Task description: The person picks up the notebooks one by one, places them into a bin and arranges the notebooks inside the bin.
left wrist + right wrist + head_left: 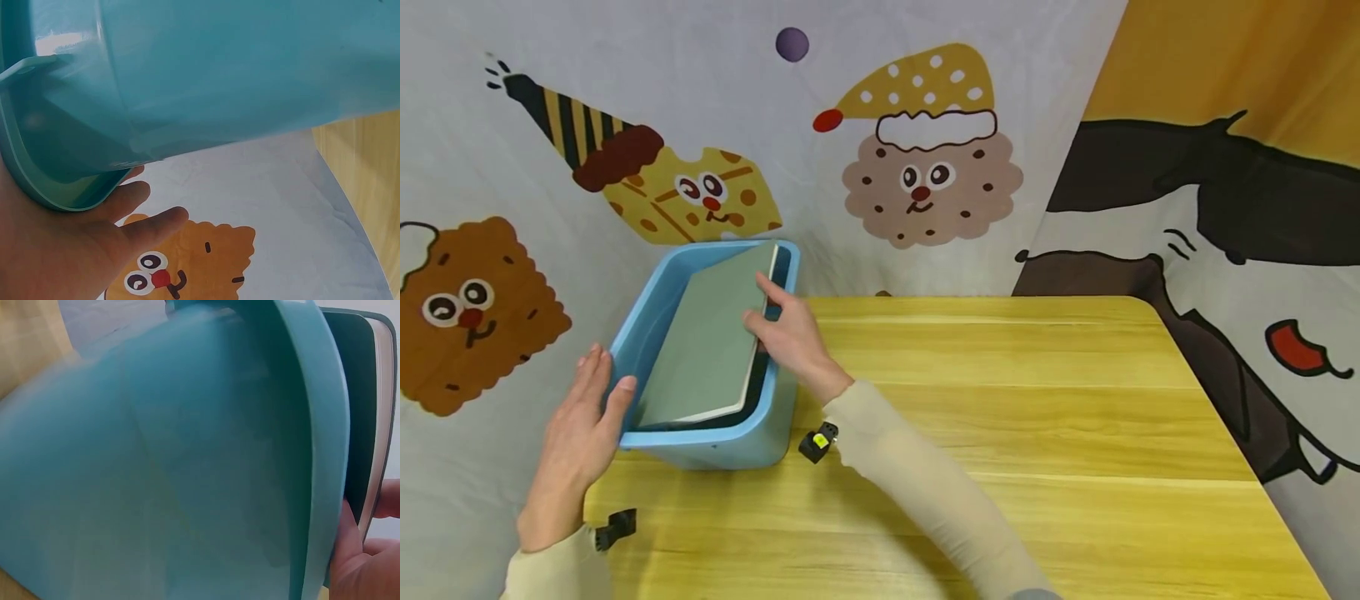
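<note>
A grey-green notebook (pixel 707 342) with pale page edges lies slanted in the blue plastic bin (pixel 775 437), its right long side raised near the rim. My right hand (pixel 793 333) grips that right edge, thumb and index finger over the cover and other fingers beneath. The right wrist view shows the notebook's dark green underside (pixel 359 412) above the bin rim, with fingers at its edge. My left hand (pixel 580 425) rests against the bin's near left rim, thumb at the rim and fingers straight along the outside. From the left wrist, the rim lies against the palm.
The bin stands at the left end of a yellow wood-grain table (pixel 1000 400). Behind and beside the table hangs a cloth (pixel 820 167) printed with cartoon biscuits and cheese. Black straps (pixel 617 527) hang at both sleeve cuffs.
</note>
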`<move>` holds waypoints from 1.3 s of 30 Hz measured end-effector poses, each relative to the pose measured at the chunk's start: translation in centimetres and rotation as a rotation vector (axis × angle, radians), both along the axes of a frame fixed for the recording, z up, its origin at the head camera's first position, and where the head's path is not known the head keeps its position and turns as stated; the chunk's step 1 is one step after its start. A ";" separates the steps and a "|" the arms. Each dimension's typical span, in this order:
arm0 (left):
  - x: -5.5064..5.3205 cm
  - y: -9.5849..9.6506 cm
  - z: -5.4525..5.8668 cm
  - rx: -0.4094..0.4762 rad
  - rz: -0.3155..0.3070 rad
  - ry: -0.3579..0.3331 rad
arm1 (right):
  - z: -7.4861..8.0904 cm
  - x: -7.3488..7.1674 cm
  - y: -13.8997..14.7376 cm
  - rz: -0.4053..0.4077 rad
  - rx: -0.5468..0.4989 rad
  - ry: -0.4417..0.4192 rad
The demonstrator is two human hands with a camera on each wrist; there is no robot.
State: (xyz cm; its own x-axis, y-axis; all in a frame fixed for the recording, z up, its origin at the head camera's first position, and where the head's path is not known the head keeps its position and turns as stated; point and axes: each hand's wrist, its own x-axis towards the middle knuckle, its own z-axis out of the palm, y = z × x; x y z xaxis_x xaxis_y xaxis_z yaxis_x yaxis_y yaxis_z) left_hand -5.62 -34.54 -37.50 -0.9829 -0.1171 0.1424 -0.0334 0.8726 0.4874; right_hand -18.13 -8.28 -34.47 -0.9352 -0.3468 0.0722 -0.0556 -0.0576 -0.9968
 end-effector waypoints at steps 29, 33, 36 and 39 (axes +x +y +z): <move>-0.9 0.3 0.1 0.025 -0.048 0.041 | 1.0 -1.1 -2.5 0.117 0.254 0.010; -0.8 0.3 0.0 0.026 -0.034 0.038 | 1.1 -1.1 -2.7 0.163 0.327 0.006; -0.8 0.4 -0.1 0.027 -0.036 0.040 | 1.1 -1.3 -2.6 0.208 0.395 0.035; -0.7 0.4 -0.4 0.035 -0.034 0.050 | 1.1 -1.4 -1.9 0.228 0.453 0.134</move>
State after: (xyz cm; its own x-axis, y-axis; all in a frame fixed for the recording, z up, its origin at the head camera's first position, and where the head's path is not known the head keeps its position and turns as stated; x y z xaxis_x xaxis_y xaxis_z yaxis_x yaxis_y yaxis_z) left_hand -6.30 -34.12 -37.90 -0.9782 -0.0895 0.1875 0.0210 0.8552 0.5179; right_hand -19.49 -10.18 -33.35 -0.8252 -0.5645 -0.0181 -0.2206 0.3518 -0.9097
